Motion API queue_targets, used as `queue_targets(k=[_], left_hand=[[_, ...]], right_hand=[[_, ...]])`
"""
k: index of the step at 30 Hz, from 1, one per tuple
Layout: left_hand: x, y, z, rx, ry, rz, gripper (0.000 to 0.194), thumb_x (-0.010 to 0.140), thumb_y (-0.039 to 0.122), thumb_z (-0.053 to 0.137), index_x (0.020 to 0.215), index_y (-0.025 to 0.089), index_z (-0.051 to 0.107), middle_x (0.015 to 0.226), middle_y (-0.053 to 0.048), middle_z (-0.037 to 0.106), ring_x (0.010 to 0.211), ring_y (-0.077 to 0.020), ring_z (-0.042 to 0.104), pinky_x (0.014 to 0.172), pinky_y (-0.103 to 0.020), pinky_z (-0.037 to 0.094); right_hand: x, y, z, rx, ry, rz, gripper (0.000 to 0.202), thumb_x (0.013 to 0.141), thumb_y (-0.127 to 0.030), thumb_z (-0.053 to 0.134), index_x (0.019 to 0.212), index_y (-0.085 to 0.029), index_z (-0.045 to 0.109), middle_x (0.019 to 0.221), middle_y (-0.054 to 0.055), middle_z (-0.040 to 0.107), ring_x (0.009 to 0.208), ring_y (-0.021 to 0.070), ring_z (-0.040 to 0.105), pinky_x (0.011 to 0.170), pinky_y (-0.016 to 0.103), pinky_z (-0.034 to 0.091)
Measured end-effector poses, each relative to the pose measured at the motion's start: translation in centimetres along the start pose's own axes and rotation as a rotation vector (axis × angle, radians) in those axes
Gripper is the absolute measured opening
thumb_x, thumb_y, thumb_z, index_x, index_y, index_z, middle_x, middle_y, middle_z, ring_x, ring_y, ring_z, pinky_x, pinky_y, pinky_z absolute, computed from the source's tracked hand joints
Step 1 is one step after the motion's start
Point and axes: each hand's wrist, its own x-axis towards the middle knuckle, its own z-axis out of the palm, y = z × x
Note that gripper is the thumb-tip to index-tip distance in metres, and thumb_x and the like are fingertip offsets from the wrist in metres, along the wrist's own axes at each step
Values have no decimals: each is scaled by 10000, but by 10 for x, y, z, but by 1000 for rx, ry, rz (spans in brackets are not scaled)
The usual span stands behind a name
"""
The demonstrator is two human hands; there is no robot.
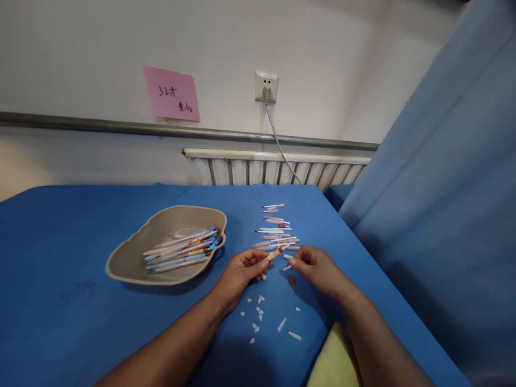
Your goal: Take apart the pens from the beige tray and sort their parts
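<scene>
My left hand (pixel 249 266) is closed around an orange pen barrel (pixel 276 254), whose brown end points up and right. In the thumb and fingers of my right hand (pixel 316 267) is a small pale-blue pen part (pixel 287 257); its exact kind is too small to tell. Just below that hand lies a small brown piece (pixel 292 281). Beyond both hands, white refills and pen parts (pixel 276 230) lie in a rough column. Nearer to me are several small white tips (pixel 258 310) and two longer white tapered pieces (pixel 294 336).
A beige basin (pixel 128 269) holding several pens (pixel 183 251) stands at the left on the blue-covered table (pixel 68 328). A yellow-green cloth (pixel 335 361) is at the front. Blue curtain (pixel 439 177) hangs on the right. Along the wall are a white radiator (pixel 242 156) and a plugged-in cable (pixel 278 141).
</scene>
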Motion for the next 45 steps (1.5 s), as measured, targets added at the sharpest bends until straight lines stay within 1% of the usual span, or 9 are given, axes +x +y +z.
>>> queue_targets(k=[2,5,9,12,17,19,22,27,45], left_hand=[[-1,1,0,-26,-8,-4,290,687,339,752,867,138,645,745,-28,650,578,-91,521,553,-199,399],[-2,2,2,-50,-15,-17,289,700,337,744,883,139,642,787,-42,668,602,-98,548,584,-211,428],[-3,3,3,-55,-5,-24,308,689,342,751,897,142,645,816,-54,684,615,-105,560,602,-224,446],[-3,2,4,-49,-7,-22,315,688,341,751,908,141,646,813,-55,689,621,-105,563,605,-223,444],[-5,3,7,-6,-23,-21,314,690,366,744,889,143,646,801,-46,695,610,-100,556,584,-210,425],[-6,3,9,30,-25,-25,312,692,377,738,873,139,648,797,-50,697,597,-98,549,569,-207,415],[-7,2,12,60,-27,-29,325,688,395,737,864,136,652,792,-53,699,586,-98,543,561,-207,409],[-7,-1,13,59,-37,-34,349,675,429,739,850,140,652,793,-55,695,574,-100,537,540,-202,392],[-6,-1,12,37,-30,-55,408,636,475,757,841,138,650,768,-49,688,548,-93,529,519,-195,386]], right_hand=[[-3,6,2,-201,-38,-22,223,710,-371,680,628,-192,575,517,-37,566,471,95,433,467,219,267],[-8,12,10,-377,9,-100,157,617,-222,749,633,-204,594,550,-22,590,488,104,441,475,236,234],[-5,9,17,-366,-5,-138,134,645,-109,679,628,-202,583,576,-15,581,530,116,462,512,246,266],[1,2,13,-27,88,-102,67,719,-206,649,694,-200,587,600,-25,567,555,118,482,532,236,327],[7,-10,-1,754,194,-28,197,738,-352,694,796,-179,618,686,-23,568,583,88,482,530,201,383],[6,-12,-3,927,177,-16,208,707,-340,732,774,-174,626,715,-19,568,584,76,479,514,188,392],[4,-15,-1,1044,142,11,206,685,-321,759,758,-178,630,761,-7,591,615,83,518,549,196,445],[4,-15,3,1052,139,20,203,686,-312,761,781,-183,636,785,8,620,645,99,566,603,214,494],[3,-18,14,947,160,-32,227,676,-325,761,798,-186,629,754,0,641,641,106,573,614,226,461]])
